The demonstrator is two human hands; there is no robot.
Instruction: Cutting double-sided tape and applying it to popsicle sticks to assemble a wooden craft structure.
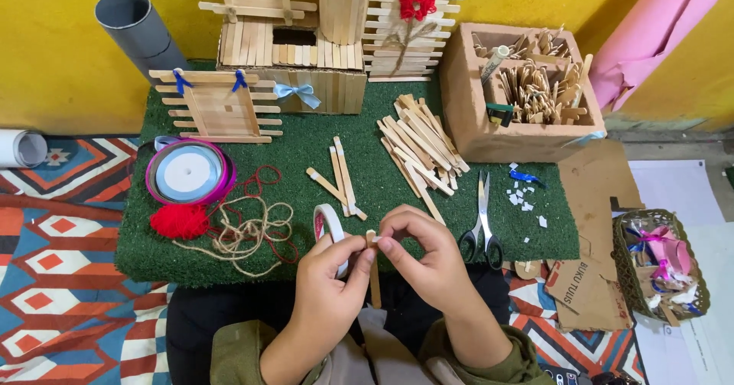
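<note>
1. Your left hand (325, 282) grips a roll of white tape (329, 230), and your right hand (419, 259) is pinched shut on the top end of a wooden craft stick (374, 274). The stick is pale, flat and narrow; it hangs upright between your hands, just in front of the near edge of the green turf mat (321, 155).
2. Just beside your right hand, scissors (482, 224) lie shut on the mat; by your left hand lie tangled twine (248, 236) and a ball of red yarn (180, 221).
3. Farther out, a few loose sticks (339, 177) lie mid-mat and a bigger pile of sticks (422, 149) lies to their right. A ribbon spool (189, 172) sits on the left.
4. To your right, off the mat, a woven basket (623, 278) holds pink ribbon and small scraps.
5. At the far right of the mat, a cardboard box (466, 102) with compartments holds many more wooden sticks.
6. Along the yellow wall stand a stick-built house (306, 56) with blue bows and a grey tube (138, 25).
</note>
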